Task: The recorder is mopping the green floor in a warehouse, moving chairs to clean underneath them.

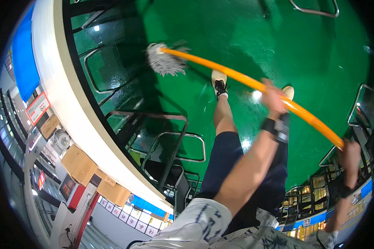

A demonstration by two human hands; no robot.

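Mop head (167, 60) sits on the floor (320, 54), just right of the white table (67, 103). Left hand (273, 99) grasps orange handle (232, 74) midway; blurred right hand (350, 159), farthest from table, grasps its end. Wide spacing probably gives leverage.

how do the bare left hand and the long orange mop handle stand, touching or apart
Touching: the head view shows the bare left hand closed around the long orange mop handle, covering a stretch of the shaft.
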